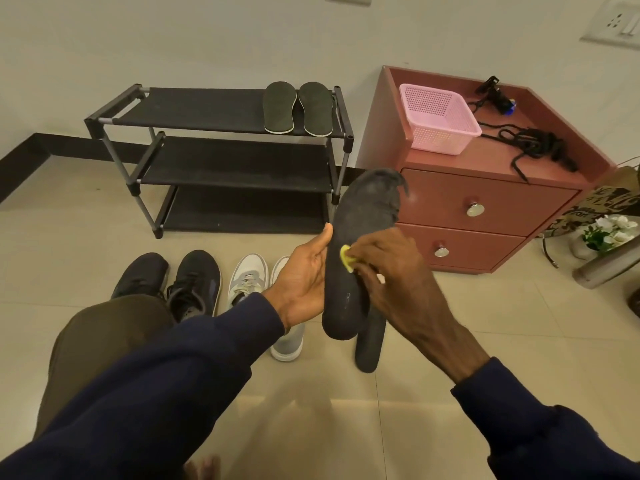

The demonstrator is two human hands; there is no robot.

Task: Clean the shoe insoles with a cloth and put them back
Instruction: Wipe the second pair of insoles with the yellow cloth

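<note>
In front of the shoe rack [225, 161], off its right end, our left hand [304, 282] grips the dark insole [363, 216] upright, thumb along its edge and fingers behind it. Our right hand [391, 271] curls round the yellow cloth [346, 259] and presses it against the insole's middle. A second insole [370, 344] lies on the floor nearer us. A pair of insoles [278, 107] rests on the rack's top shelf.

A: Where's this?
B: A home entryway: black three-tier fabric shoe rack [221, 147] beyond the left hand [303, 285] gripping the dark foam insole [367, 216], dusty-red two-drawer wooden cabinet [485, 209] to its right, black lace-up trainers [169, 282] to its left.
</note>
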